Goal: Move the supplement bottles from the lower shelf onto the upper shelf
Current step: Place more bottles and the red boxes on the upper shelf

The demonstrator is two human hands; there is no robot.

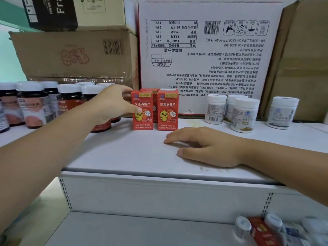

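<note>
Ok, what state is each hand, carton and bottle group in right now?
Left hand: grips the left red cardboard carton, upright on the white upper shelf.
Right hand: open, flat on that shelf.
Right red carton: upright, untouched.
Dark white-capped bottles: upright, capped.
White plastic bottles: upright, capped.
Lower-shelf bottles: blurred, not yet moved.

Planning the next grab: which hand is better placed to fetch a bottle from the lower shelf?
Likely right: the right hand lies empty on the upper shelf, nearer the bottles below; the left hand holds a red box.
</note>
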